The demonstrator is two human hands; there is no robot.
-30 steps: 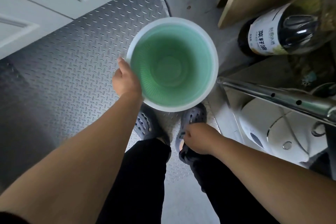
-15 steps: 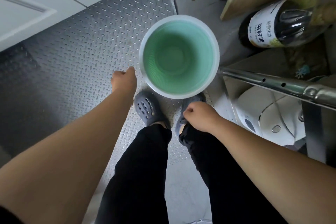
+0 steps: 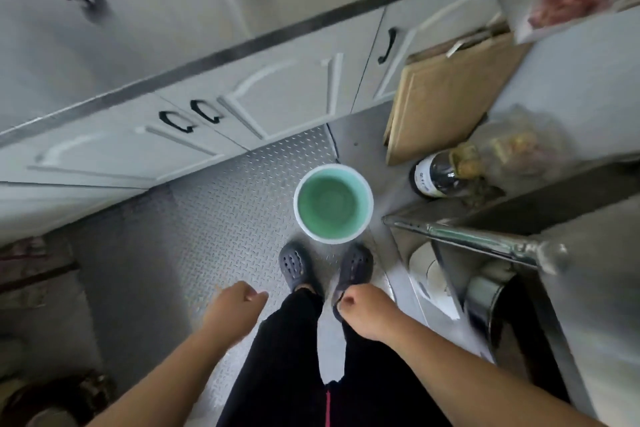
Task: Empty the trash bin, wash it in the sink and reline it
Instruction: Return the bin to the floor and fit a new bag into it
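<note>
- The round trash bin, green inside with a pale white rim, stood upright on the grey diamond-plate metal floor, its mouth open to the camera and nothing visible in it.
- It sat just ahead of the toes of two dark grey perforated clogs, apart from both hands.
- The left hand hung low beside the left leg, fingers loosely curled with the thumb out, holding nothing.
- The right hand was curled above the right leg of the black trousers, fingertips pinched together right at the fabric; whether it actually gripped the cloth could not be told.
- To the bin's right, a dark glass bottle with a white label lay near it, beside a flat brown cardboard sheet leaning up.
- A shiny metal bar ran along the right, near the bin's rim.
- White panelled cabinet doors with black curved handles lined the far side, under a grey worktop.
</note>
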